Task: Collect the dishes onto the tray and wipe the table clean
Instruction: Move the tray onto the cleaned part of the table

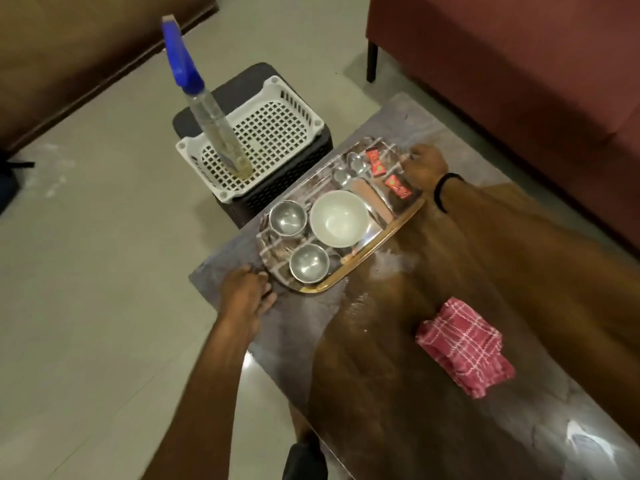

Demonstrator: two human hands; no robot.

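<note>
Clamped on the tray (377, 239) at opposite ends: left grip (247, 289) curled over the near rim, right grip (426, 166) curled over the far rim. Held end to end, most likely to keep the load level for a lift or a slide along the bench (398, 393).

Between the two grips, riding on the tray: a white bowl (339, 218) in the middle, two steel bowls (309, 263) toward the left grip, spoons (349, 168) and red sachets (377, 162) toward the right grip. Every dish in view already aboard, so probably the end of the collecting step.

Nearer than both grips and below the right forearm: a red checked cloth (464, 344), folded, lying on the bench well apart from the tray and touched by neither grip. Left there, by the look of it, ready for the wiping. Just beside the tray's gold rim, a pale smear (391, 265) on the wood; wet or dusty, cannot tell.

Beyond the left grip, off the bench: a white basket (277, 88) on a dark stool (249, 202), with a spray bottle (211, 119) leaning inside it.

Next, as a judgement only: shift the tray clear and flat, with loose bowls liable to slide on polished steel, then reach back for the cloth.
</note>
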